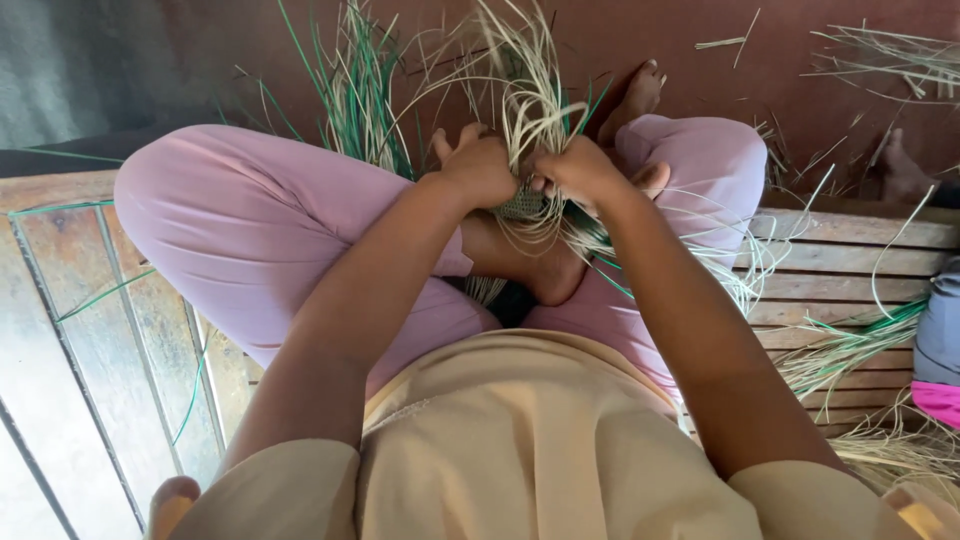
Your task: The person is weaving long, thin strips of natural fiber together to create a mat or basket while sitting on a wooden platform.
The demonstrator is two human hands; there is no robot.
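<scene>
Weave: small woven piece [522, 203], upper centre of the frame, held over my crossed legs between both hands. Only a patch of tight, greenish weave shows; hands hide the rest.

Progress: I judge it an early stage. The woven part is small, and long loose strands [520, 90] fan up and out from it, pale straw and green, unworked. How much is woven under my hands I cannot tell.

Left hand [478, 168]: fist-like, fingers curled together and clamped on strands at the left edge of the weave. Thumb side up, knuckles away from me.

Right hand [578, 170]: fingers folded shut, pinching strands at the right edge of the weave, touching it. The hands sit just beside each other, nearly meeting over the piece.

Arms: both forearms run from the lower frame up toward centre, elbows out, wrists converging. Left arm crosses my left thigh; right arm lies over my right knee.

Seat: cross-legged in pink trousers [240, 230], one bare foot [545, 275] tucked under the work, on a slatted wooden platform [850, 260].

Surroundings: more strands heaped at lower right [850, 350] and scattered at upper right on the reddish floor [700, 60]. Another person's foot [900, 170] at the right edge, well apart from my hands.
</scene>
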